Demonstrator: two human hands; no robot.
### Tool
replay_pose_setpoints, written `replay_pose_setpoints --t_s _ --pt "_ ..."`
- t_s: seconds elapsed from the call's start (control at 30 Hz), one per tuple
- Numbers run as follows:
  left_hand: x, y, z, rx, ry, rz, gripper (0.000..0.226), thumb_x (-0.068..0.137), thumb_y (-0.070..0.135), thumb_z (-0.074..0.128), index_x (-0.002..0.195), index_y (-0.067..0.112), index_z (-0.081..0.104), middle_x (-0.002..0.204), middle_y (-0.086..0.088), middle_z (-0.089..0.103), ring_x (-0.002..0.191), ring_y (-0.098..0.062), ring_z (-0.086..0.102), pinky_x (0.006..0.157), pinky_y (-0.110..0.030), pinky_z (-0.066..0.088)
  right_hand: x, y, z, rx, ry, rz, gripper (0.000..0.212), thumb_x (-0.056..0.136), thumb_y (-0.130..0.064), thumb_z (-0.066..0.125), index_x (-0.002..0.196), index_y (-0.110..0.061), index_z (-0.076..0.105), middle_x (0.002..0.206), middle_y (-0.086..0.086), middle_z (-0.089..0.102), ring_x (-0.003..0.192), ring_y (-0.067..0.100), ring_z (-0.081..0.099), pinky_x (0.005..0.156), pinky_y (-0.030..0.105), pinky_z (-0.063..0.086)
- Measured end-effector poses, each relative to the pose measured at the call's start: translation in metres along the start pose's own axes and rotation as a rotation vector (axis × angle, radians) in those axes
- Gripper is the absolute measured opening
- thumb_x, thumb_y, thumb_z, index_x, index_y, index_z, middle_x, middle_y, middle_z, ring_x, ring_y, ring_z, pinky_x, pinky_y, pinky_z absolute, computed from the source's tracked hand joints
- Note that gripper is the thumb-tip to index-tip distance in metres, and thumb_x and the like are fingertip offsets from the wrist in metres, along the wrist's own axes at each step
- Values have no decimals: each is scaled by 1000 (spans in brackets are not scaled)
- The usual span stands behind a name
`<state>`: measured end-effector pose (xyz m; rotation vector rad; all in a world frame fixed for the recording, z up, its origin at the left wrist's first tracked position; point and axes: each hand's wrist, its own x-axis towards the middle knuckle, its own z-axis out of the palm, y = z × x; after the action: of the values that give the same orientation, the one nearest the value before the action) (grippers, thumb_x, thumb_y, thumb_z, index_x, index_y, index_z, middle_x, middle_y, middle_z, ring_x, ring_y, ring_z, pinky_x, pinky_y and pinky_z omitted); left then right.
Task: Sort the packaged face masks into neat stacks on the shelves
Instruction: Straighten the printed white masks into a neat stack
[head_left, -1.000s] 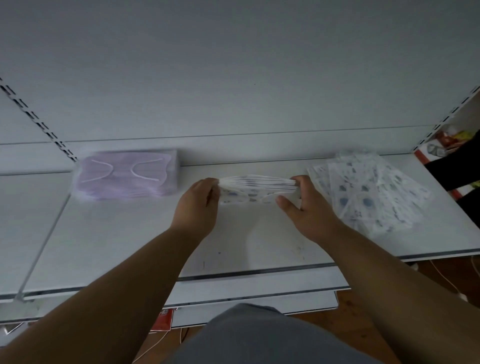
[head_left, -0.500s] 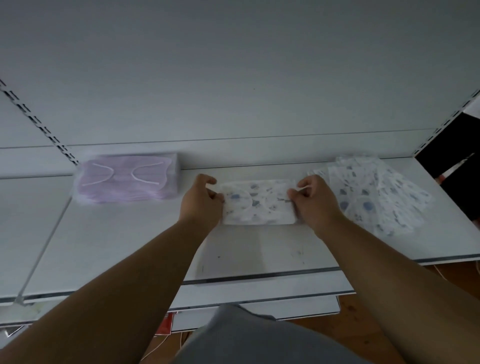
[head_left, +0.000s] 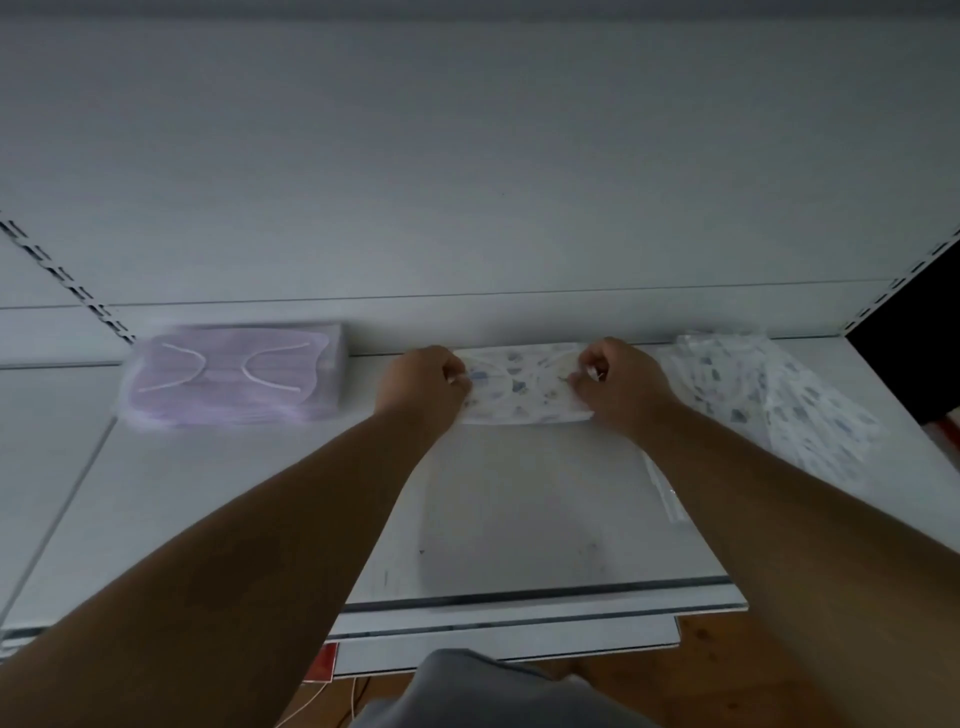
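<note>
Lilac plastic-wrapped mask stack (head_left: 234, 376) squared at white metal shelf (head_left: 234, 509) back-left edge: done. My left hand (head_left: 423, 384) and right hand (head_left: 618, 382) pinch blue-patterned white mask stack (head_left: 524, 397) ends at back edge (nearly set). Loose patterned mask packets (head_left: 779, 395) at right edge remain unsorted.

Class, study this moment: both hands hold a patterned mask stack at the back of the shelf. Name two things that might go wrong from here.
1. The left hand and right hand pinch only the ends of the patterned stack; its middle packs may slide askew on release.
2. The loose pile lies fanned beside the right hand; a withdrawing forearm might drag it further apart.
</note>
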<state>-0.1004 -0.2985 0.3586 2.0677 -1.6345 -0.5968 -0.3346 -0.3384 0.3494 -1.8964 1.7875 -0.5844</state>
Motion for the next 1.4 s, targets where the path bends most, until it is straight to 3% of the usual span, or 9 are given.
replay_pose_setpoints --t_s 0.33,0.43,0.53,0.7,0.83,1.0,1.17,1.33,1.4 --pt "17 9 18 116 -2 18 22 92 24 58 108 20 72 114 -5 60 82 -17 53 73 -26 41 13 -1 -1 -170 -10 4 16 89 -23 67 96 -9 66 95 11 66 95 32 61 74 29 39" --pt "14 12 17 182 16 68 22 94 25 58 113 18 69 122 -7 52 95 -23 57 78 -28 44 9 -5 0 -258 -1 -11 19 90 -26 64 97 -8 66 103 14 62 98 34 60 76 30 41" --pt "10 19 15 310 67 250 23 92 17 61 114 20 68 120 -4 52 109 -25 51 91 -34 49 2 -12 -1 -463 81 -149 20 90 -24 63 102 -9 65 112 15 53 103 34 54 86 40 49" --pt "5 31 13 510 -70 426 31 89 7 48 111 20 66 107 -5 57 102 -27 57 76 -34 47 -4 -25 7 -494 -58 -393 14 86 -11 56 93 -7 68 99 16 60 95 38 56 80 44 49" --pt "-1 35 10 444 -40 414 29 89 9 53 112 20 66 106 -3 58 101 -26 58 72 -32 46 -9 -27 6 -394 -63 -310 18 88 -14 54 97 -7 68 101 15 61 97 36 57 85 45 49" --pt "-37 46 17 261 -31 435 25 93 17 52 113 22 66 116 -2 61 110 -24 57 91 -36 49 -35 -16 -17 -257 62 -231 19 91 -15 60 105 -7 69 103 12 63 99 30 58 85 36 46" --pt "-68 72 37 128 -49 448 24 95 18 52 113 23 68 114 1 62 107 -18 58 94 -29 48 -62 11 -48 -285 97 -224 23 92 -21 62 110 -9 69 111 11 63 107 30 57 92 38 45" --pt "-93 112 68 31 -166 341 24 96 23 54 116 24 66 117 2 61 105 -16 60 92 -26 48 -75 48 -77 -491 26 -96 40 94 -38 56 130 -22 57 144 5 46 135 27 37 111 42 28" --pt "-101 128 85 -47 -231 223 25 94 26 58 118 25 65 120 2 60 102 -15 61 93 -27 50 -75 61 -85 -475 -58 -71 39 94 -38 54 130 -22 57 141 6 47 131 28 42 108 41 34"
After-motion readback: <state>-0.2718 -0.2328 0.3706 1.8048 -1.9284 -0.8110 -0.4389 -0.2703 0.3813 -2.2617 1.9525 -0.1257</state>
